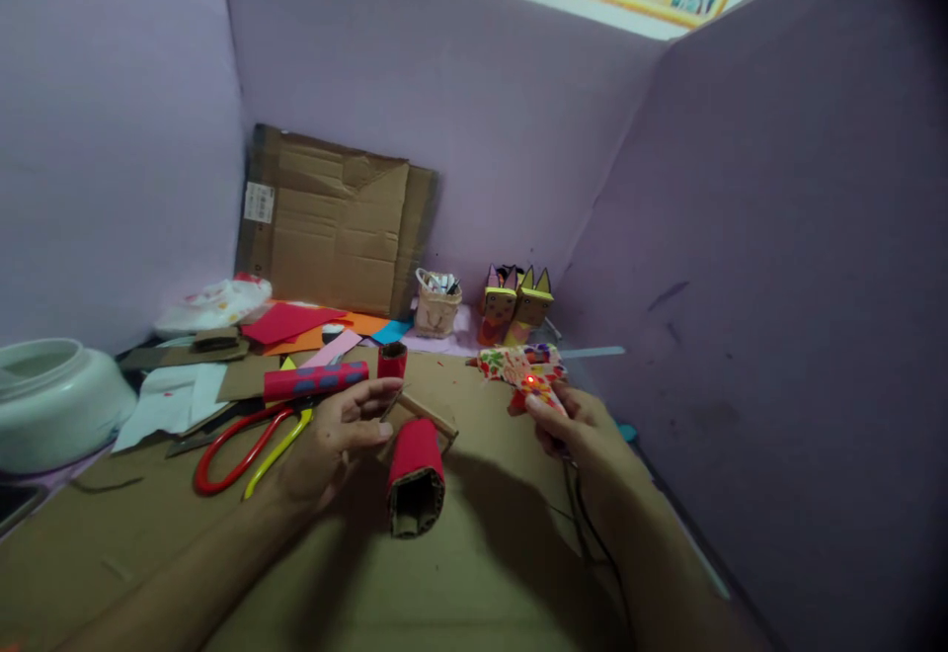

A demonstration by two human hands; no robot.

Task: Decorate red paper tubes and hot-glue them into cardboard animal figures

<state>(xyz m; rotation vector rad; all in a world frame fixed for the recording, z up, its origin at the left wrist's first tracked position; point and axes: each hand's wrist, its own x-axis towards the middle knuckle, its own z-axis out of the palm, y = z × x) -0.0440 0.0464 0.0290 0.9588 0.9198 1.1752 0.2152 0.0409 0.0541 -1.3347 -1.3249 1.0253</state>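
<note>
cardboard sheeting (459,593), flat and brown, covers the work surface and runs out at the bottom of the view, with bare room between the two forearms. the plain purple right-hand wall (785,316) rises close beside the right forearm; the left and back are crowded. a flattened brown cardboard box (333,222) leans on the purple back wall, with red, orange and blue paper sheets (296,321) at its foot.

a round white glossy pot (63,425) stands at the left edge, its inside too hard to make out. a small beige woven-looking basket (436,314) near the back holds white and dark slender items. a red cardboard tube (419,449) points its hollow corrugated end this way, between the hands. a shorter red tube (392,361) sits just behind the left fingertips.

the left hand (341,440) has thumb and fingers slightly apart, pinching the left edge of a tilted brown cardboard piece (435,417) that lies against the nearer tube. the right hand (582,430) is closed round a flower-patterned glue gun (544,390), its red light lit and nozzle pointing left. red-and-yellow-handled scissors (231,462) lie beside the left wrist.
</note>
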